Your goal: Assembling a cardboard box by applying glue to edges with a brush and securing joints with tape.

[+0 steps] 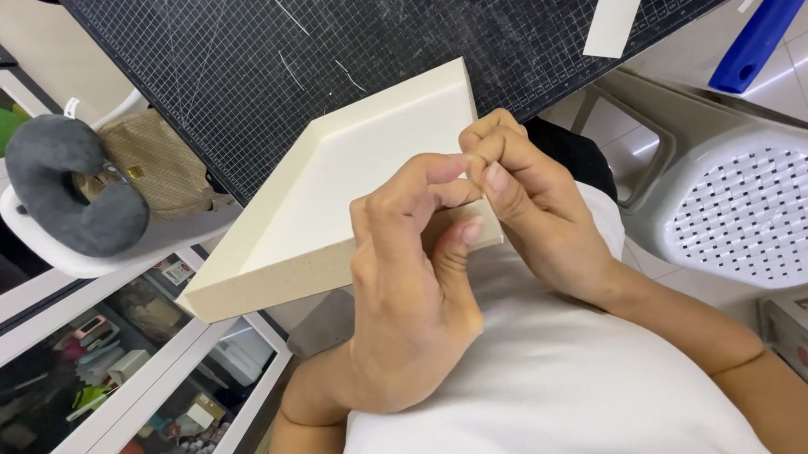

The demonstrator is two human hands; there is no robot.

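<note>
The left hand (414, 292) and right hand (534, 206) meet fingertip to fingertip, each grip pinched shut, wrists bent inward.

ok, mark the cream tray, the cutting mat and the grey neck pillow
cream tray (351, 178): head view, on its bare inner floor.
cutting mat (248, 44): head view, on its gridded black surface.
grey neck pillow (65, 182): head view, on its curved left side.

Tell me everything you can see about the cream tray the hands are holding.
The tray is shallow, cream and roughly square, with low upright walls and a flat, bare inside; it looks like thick card or board, the cut edge slightly browner. It is held tilted, one corner toward the lower left, partly over the cutting mat. The left hand and right hand pinch its near corner, covering that part.
</note>
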